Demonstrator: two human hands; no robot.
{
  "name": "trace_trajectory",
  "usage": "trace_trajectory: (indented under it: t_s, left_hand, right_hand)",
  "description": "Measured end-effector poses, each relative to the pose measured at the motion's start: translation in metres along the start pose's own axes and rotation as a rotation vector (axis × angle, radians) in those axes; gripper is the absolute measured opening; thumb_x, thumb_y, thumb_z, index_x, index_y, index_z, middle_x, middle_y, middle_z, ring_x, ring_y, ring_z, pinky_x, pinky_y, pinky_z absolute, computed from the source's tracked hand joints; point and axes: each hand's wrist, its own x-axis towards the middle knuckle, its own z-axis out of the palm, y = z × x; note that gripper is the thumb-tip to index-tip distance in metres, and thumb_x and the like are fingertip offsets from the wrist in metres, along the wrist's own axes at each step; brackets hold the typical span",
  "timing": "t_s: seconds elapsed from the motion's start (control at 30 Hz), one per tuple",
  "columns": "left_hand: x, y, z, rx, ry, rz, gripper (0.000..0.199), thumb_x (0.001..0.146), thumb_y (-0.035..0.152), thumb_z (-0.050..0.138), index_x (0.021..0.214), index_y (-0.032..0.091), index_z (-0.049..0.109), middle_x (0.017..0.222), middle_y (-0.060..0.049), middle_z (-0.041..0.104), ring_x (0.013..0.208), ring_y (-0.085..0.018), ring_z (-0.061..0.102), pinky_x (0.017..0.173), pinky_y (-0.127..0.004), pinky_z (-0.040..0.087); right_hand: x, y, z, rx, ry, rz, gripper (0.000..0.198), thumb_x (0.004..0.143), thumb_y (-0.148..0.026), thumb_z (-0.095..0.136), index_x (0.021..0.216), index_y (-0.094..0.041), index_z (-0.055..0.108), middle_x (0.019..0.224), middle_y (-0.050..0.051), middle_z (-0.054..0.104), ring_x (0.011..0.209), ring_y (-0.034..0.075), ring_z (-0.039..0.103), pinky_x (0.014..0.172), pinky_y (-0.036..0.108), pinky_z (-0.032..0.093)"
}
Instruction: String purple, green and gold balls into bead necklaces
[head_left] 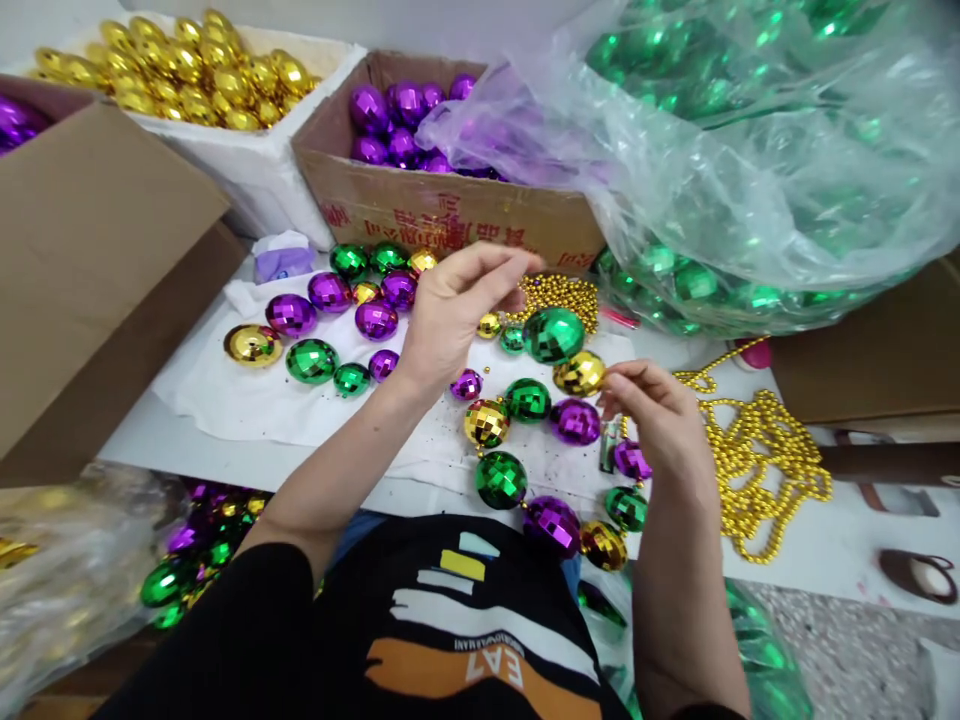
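My left hand (pixel 461 310) is raised over the middle of the white cloth (pixel 217 400), thumb and fingers pinched together near a heap of small gold beads (pixel 562 298). Whatever sits in that pinch is too small to make out. My right hand (pixel 660 415) is also closed in a pinch, its fingertips at the right end of a faceted gold ball (pixel 579 373); what they grip is hidden. Beside that ball are a large green ball (pixel 553 334) and a purple ball (pixel 575 421). A strand of green, purple and gold balls curves toward my shirt, including a purple one (pixel 553 526).
Behind the cloth stand a cardboard box (pixel 450 215) of purple balls and a white foam box (pixel 247 165) of gold ones. A clear bag (pixel 750 180) of green balls bulges at right. Gold bead chains (pixel 765 460) lie right of my arm; an open carton (pixel 97 270) stands left.
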Motion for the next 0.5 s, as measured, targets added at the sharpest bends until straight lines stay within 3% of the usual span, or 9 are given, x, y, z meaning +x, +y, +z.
trace_trajectory:
  t_s: [0.13,0.2,0.23,0.33,0.4,0.5]
  left_hand:
    - [0.013,0.012,0.040,0.027,-0.105,-0.019,0.010,0.089,0.024,0.068,0.085,0.017,0.073,0.084,0.003,0.071,0.083,-0.012,0.073,0.066,-0.019,0.056]
    - [0.014,0.011,0.053,0.070,-0.173,0.006,0.009,0.089,0.023,0.067,0.084,0.017,0.072,0.082,0.004,0.069,0.081,-0.011,0.073,0.067,-0.020,0.056]
    - [0.014,0.010,0.057,0.091,-0.200,0.028,0.009,0.089,0.022,0.067,0.084,0.017,0.072,0.081,0.005,0.069,0.077,-0.009,0.072,0.068,-0.020,0.056]
    - [0.016,0.005,0.061,0.111,-0.225,0.069,0.010,0.091,0.020,0.065,0.083,0.017,0.071,0.079,0.005,0.069,0.064,-0.004,0.067,0.066,-0.019,0.056]
    - [0.019,0.001,0.055,0.076,-0.188,0.024,0.009,0.091,0.021,0.066,0.084,0.017,0.071,0.080,0.004,0.068,0.064,-0.005,0.067,0.065,-0.019,0.056]
    - [0.027,-0.013,0.032,0.022,-0.128,-0.063,0.009,0.090,0.025,0.068,0.088,0.017,0.071,0.083,0.001,0.068,0.071,-0.008,0.070,0.067,-0.020,0.055]
  right_hand:
    - [0.003,-0.033,-0.001,-0.337,0.303,-0.287,0.022,0.088,-0.038,0.064,0.100,-0.021,0.072,0.096,0.005,0.071,0.082,0.017,0.065,0.061,0.027,0.051]
    - [0.001,-0.048,0.010,-0.395,0.334,-0.447,0.029,0.093,-0.038,0.060,0.118,-0.025,0.069,0.118,0.006,0.069,0.105,0.020,0.065,0.069,0.029,0.053]
    - [0.000,-0.053,0.016,-0.400,0.283,-0.497,0.033,0.093,-0.037,0.061,0.123,-0.026,0.066,0.124,0.005,0.068,0.111,0.021,0.063,0.074,0.031,0.053]
    - [0.006,-0.053,0.031,-0.344,0.097,-0.488,0.024,0.092,-0.033,0.063,0.112,-0.024,0.070,0.105,0.003,0.072,0.097,0.018,0.066,0.074,0.030,0.052]
    - [0.016,-0.043,0.034,-0.236,0.028,-0.377,0.016,0.090,-0.033,0.063,0.095,-0.022,0.072,0.077,0.000,0.068,0.073,0.013,0.062,0.065,0.026,0.049]
    - [0.027,-0.025,0.031,-0.062,-0.020,-0.216,0.018,0.085,-0.038,0.069,0.086,-0.021,0.072,0.061,-0.003,0.059,0.054,0.008,0.049,0.051,0.023,0.040]
